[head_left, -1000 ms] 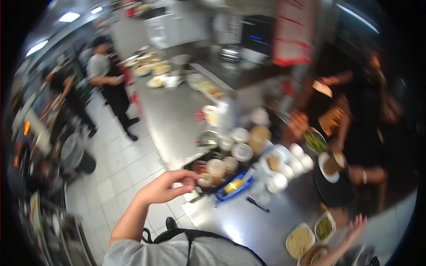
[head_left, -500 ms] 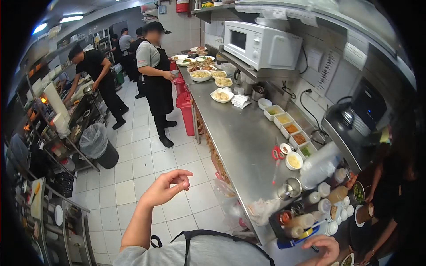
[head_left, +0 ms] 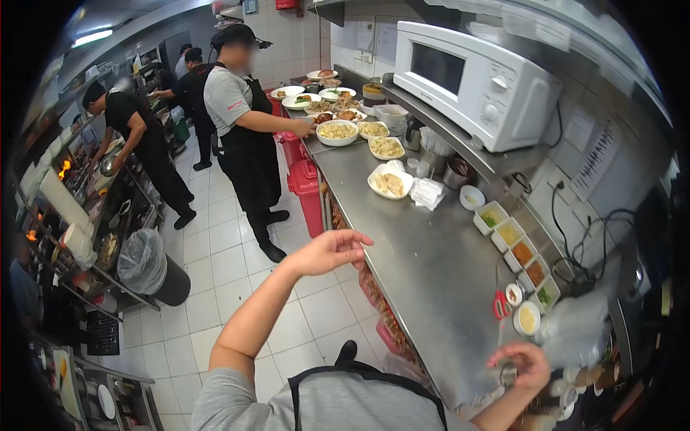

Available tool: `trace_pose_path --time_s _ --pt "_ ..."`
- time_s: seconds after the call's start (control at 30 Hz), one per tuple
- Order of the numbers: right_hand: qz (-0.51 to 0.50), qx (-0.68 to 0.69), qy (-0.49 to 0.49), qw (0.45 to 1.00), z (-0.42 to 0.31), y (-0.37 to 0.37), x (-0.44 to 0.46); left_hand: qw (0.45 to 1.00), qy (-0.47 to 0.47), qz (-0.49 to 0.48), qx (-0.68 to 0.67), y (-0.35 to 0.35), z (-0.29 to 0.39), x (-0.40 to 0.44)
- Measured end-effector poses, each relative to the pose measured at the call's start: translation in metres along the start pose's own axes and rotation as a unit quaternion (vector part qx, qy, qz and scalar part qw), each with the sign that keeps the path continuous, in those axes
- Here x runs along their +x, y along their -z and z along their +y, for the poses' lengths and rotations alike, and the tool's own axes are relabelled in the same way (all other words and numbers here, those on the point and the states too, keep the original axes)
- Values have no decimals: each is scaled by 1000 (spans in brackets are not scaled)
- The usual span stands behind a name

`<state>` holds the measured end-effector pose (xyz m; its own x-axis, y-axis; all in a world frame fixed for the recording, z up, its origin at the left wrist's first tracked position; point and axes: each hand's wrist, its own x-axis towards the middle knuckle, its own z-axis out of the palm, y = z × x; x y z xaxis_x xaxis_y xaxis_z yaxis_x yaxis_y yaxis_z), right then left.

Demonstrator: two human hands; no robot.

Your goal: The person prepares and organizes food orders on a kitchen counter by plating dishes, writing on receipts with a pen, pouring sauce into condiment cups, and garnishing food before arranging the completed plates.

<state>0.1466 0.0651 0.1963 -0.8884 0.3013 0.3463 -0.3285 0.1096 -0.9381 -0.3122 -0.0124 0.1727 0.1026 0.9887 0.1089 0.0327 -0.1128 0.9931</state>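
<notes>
My left hand [head_left: 332, 251] is raised near the front edge of the steel counter [head_left: 438, 266], fingers stretched out and loosely bent, nothing in them. Over the counter's near right part hangs my right hand [head_left: 526, 364], its fingers apart and slightly curled, also holding nothing. Closest to it are red-handled scissors [head_left: 501, 306] and a white bowl of pale yellow food [head_left: 527, 318]. Beyond my left hand stand a square white bowl [head_left: 390, 184] with pale pieces of food and a stack of white paper packets [head_left: 429, 192].
Several white containers of chopped ingredients [head_left: 523, 251] line the wall side. A white microwave [head_left: 471, 79] sits on a shelf above. A co-worker [head_left: 241, 136] reaches toward a bowl of food [head_left: 336, 132] among several filled plates. Red bins [head_left: 307, 192] stand beside the counter.
My view has moved closer to the counter. My left hand has shifted right toward its edge, and my right hand has come up over it. The co-worker's arm now extends to the dishes.
</notes>
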Motion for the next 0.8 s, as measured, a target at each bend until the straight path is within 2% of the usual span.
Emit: trace_pose_path --time_s 0.1,0.17,0.23,0.33,0.43,0.47,0.53,0.57,0.63,0.67,0.73,0.77,0.8 --pt "53 65 -34 996 68 43 94 998 18 21 54 86 -2 52" --pt "75 77 -116 987 109 67 165 991 -2 63 115 143 1 84" --pt "38 29 -205 978 140 83 231 986 17 109 126 206 -3 117" --pt "2 -33 -277 960 186 92 304 963 35 239 116 290 0 169" --pt "-37 -52 -288 955 222 103 343 932 -7 345 114 416 -32 238" --pt "-7 -8 -296 955 229 105 349 934 -7 339 116 451 -37 261" --pt "51 19 -325 944 243 112 355 890 14 440 116 519 -46 311" --pt "90 22 -340 936 248 114 353 894 13 431 117 562 -68 337" --pt "191 51 -353 915 251 117 347 815 52 507 275 661 -114 399" --pt "252 79 -351 898 251 115 346 777 127 467 404 692 -127 418" --pt "357 112 -333 866 243 103 353 752 191 481 409 726 -151 446" --pt "364 113 -335 861 242 97 358 739 223 485 411 743 -163 460" --pt "426 98 -356 826 242 91 364 740 225 477 417 767 -193 472"
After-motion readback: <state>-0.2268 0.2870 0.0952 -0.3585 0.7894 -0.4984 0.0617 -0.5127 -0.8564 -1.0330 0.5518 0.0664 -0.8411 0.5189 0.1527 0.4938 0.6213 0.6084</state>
